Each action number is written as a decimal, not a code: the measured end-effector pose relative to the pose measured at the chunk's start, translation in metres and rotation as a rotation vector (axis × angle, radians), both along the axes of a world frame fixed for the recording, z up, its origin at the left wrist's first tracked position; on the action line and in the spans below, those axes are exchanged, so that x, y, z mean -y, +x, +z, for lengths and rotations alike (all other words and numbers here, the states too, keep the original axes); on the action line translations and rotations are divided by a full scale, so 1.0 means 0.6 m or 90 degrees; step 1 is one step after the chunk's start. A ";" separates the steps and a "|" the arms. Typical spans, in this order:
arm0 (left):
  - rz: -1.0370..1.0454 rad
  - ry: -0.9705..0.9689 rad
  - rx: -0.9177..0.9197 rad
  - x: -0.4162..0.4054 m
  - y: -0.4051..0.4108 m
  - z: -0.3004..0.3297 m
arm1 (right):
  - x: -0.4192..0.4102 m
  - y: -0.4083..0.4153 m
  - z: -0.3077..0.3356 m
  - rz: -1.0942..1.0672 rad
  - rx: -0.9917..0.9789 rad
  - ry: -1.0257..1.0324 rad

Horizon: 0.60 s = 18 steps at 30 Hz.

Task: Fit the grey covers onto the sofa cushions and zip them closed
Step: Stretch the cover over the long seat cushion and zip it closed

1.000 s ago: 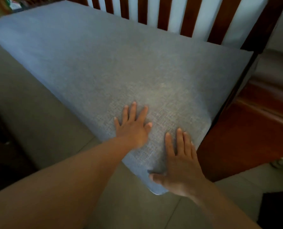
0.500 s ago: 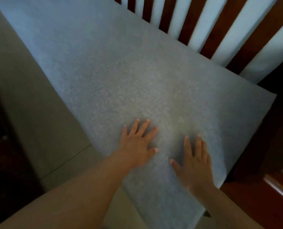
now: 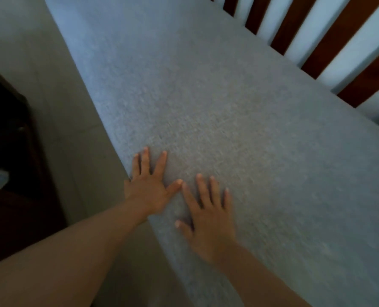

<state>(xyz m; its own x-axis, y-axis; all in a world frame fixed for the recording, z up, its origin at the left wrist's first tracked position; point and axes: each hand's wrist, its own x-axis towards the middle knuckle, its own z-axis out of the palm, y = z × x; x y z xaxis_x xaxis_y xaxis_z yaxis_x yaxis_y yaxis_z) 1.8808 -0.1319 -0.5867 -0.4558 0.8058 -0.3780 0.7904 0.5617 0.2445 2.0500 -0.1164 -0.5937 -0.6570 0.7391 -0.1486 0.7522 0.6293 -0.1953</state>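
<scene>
A long sofa cushion in a grey woven cover [image 3: 217,103] lies flat on the wooden sofa frame and fills most of the view. My left hand [image 3: 150,185] lies palm down with spread fingers on the cover, right at its front edge. Close beside it, my right hand [image 3: 208,220] presses flat on the cover too, fingers straight and apart. The two hands almost touch at the left thumb and right forefinger. No zip shows on the visible faces of the cover.
Dark red-brown wooden slats [image 3: 330,34] of the sofa back stand behind the cushion with a pale wall between them. Grey floor tiles [image 3: 58,89] run along the cushion's front. A dark piece of furniture [image 3: 13,165] stands at the left.
Both hands have slid left along the cushion, away from its right end. They now lie closer together at the front edge. The view has shifted left, so the armrest is out of sight.
</scene>
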 end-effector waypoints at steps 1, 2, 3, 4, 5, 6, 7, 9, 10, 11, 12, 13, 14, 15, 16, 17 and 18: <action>0.036 -0.012 0.009 -0.010 -0.007 0.005 | -0.006 -0.018 0.003 0.048 -0.016 0.004; 0.066 -0.024 0.012 -0.020 -0.014 0.009 | -0.016 -0.031 0.002 0.062 -0.037 0.000; 0.082 -0.035 0.006 -0.031 -0.019 0.013 | -0.030 -0.037 0.006 0.035 -0.047 -0.023; 0.083 -0.045 -0.011 -0.041 -0.024 0.019 | -0.048 -0.038 0.012 -0.022 -0.054 -0.033; 0.069 -0.050 -0.031 -0.054 -0.033 0.024 | -0.072 -0.036 0.020 -0.098 -0.053 -0.043; 0.039 -0.053 -0.043 -0.069 -0.043 0.030 | -0.102 -0.034 0.028 -0.178 -0.036 -0.049; 0.001 -0.058 -0.045 -0.082 -0.052 0.035 | -0.129 -0.030 0.034 -0.225 0.006 -0.073; -0.052 -0.071 -0.034 -0.125 -0.072 0.041 | -0.189 -0.021 0.036 -0.227 0.076 -0.150; -0.062 -0.083 -0.025 -0.137 -0.078 0.044 | -0.202 -0.020 0.040 -0.206 0.107 -0.172; -0.066 -0.098 -0.018 -0.156 -0.082 0.046 | -0.218 -0.021 0.041 -0.183 0.123 -0.187; -0.066 -0.119 -0.009 -0.176 -0.085 0.044 | -0.234 -0.026 0.037 -0.167 0.131 -0.210; -0.068 -0.138 -0.004 -0.186 -0.086 0.042 | -0.243 -0.032 0.039 -0.158 0.138 -0.231; -0.073 -0.152 0.000 -0.196 -0.087 0.040 | -0.254 -0.039 0.040 -0.157 0.148 -0.248; -0.079 -0.164 -0.001 -0.203 -0.091 0.038 | -0.266 -0.048 0.041 -0.157 0.164 -0.262; -0.090 -0.177 -0.004 -0.208 -0.096 0.038 | -0.276 -0.057 0.042 -0.157 0.184 -0.275; -0.105 -0.192 -0.008 -0.213 -0.102 0.039 | -0.285 -0.065 0.044 -0.153 0.203 -0.286; -0.118 -0.204 -0.010 -0.220 -0.111 0.041 | -0.294 -0.074 0.047 -0.150 0.214 -0.298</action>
<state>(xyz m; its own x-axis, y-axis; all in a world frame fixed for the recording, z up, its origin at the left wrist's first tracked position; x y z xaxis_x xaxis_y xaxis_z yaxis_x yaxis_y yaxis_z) 1.8143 0.0004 -0.5620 -0.3212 0.7167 -0.6190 0.8880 0.4551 0.0663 2.0054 0.0599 -0.5655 -0.3446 0.6651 -0.6625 0.9289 0.3434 -0.1384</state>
